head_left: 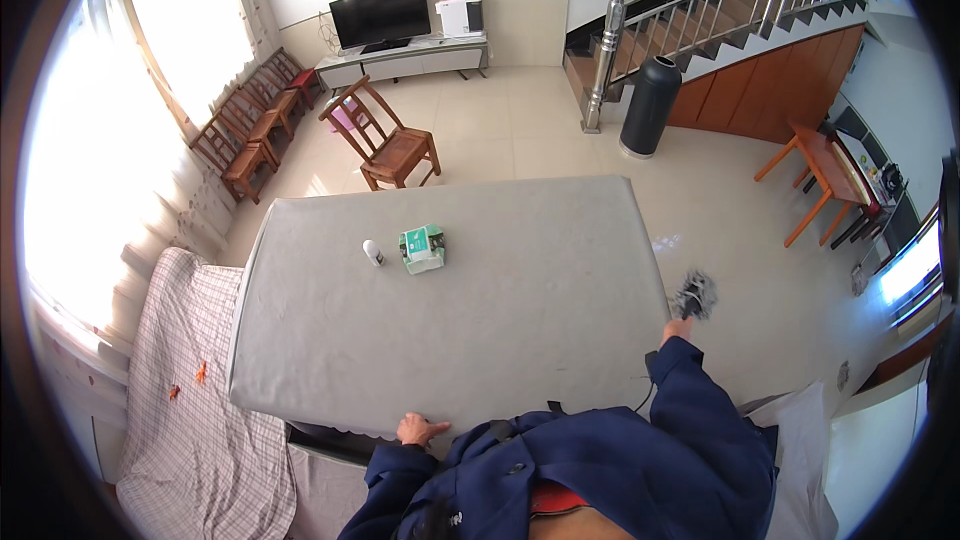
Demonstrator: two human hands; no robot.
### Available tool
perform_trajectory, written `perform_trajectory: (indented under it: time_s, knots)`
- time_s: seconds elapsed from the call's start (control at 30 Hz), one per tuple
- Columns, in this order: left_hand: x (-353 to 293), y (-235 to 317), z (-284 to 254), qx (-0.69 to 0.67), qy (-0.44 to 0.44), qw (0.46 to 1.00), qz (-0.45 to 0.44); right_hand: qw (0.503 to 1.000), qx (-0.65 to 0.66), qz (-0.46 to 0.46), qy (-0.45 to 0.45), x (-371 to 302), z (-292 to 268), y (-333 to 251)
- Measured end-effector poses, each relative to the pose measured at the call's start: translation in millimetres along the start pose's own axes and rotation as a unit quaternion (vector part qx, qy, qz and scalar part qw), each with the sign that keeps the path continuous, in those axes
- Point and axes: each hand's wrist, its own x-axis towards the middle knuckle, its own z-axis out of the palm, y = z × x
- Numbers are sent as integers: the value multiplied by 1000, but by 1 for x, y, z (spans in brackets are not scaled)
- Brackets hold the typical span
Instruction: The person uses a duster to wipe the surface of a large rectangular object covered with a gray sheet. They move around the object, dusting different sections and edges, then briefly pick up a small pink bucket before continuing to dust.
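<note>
My right hand [677,330] is closed round the dark handle of a fluffy grey duster [697,292], just off the right edge of the table. The duster's head is over the floor from this view; whether it touches anything I cannot tell. On the near edge of the grey-covered table [520,320] rests my left hand [421,429], empty, with its fingers partly stretched out. Toward the far side of the tabletop lie a green and white tissue pack [422,248] and, left of it, a small white bottle [373,252].
Past the table's far edge stands a wooden chair [395,150]. A checked cloth [205,340] covers a seat at the left. Further off are a dark cylindrical bin [650,105], a staircase, a television [380,15] on a low cabinet, and a wooden table [825,165] at the right.
</note>
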Motion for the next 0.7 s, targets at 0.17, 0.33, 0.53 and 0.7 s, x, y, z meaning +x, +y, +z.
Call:
perform_trajectory:
  time_s: [0.17, 0.33, 0.53, 0.7]
  knots:
    - [4, -5, 6, -10, 40, 999, 20, 986, -13, -140, 94, -39, -9, 2]
    - [0, -4, 3, -8, 24, 1000, 17, 966, 57, -232, -102, -117, 60, -47]
    - [-20, -11, 28, -111, 156, 981, -4, 891, 96, -368, -249, -251, 97, -91]
    - [-45, -38, 71, -205, 133, 969, -22, 731, -16, -444, -518, -345, 85, -92]
